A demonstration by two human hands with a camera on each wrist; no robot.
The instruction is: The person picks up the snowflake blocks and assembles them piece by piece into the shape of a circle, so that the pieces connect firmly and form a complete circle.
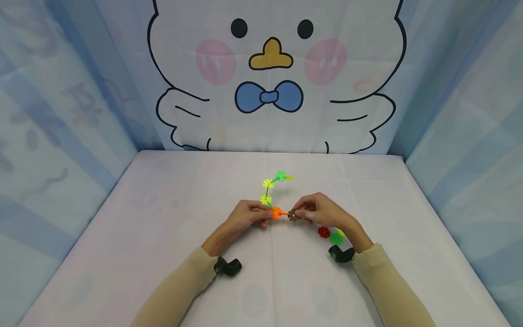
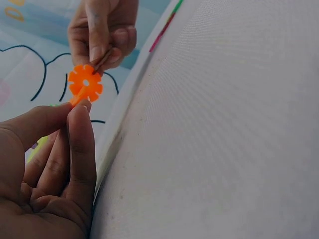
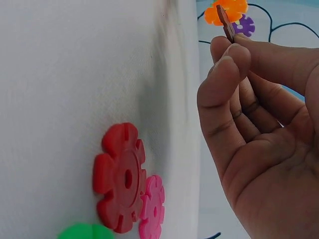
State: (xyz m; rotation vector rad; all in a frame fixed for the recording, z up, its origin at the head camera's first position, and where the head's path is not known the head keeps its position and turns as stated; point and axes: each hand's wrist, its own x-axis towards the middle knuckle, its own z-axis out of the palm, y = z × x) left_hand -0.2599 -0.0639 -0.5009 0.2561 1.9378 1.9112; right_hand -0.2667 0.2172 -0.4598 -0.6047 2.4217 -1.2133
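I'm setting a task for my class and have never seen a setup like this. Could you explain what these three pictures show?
There is no robot here: a person is working with two bare hands. The wide picture comes from a camera worn on the head, looking forward and down. The other two come from cameras worn on the wrists, each looking at that hand's work.

The left hand pinches an orange flower-shaped disc, part of a multicoloured chain. The right hand pinches a brown disc at the edge of a second orange disc; whether those two are joined is hard to tell.

On the pale tabletop, near the right hand, lie a red disc, a green disc and a partly hidden yellow disc. The right wrist picture also shows a pink disc.
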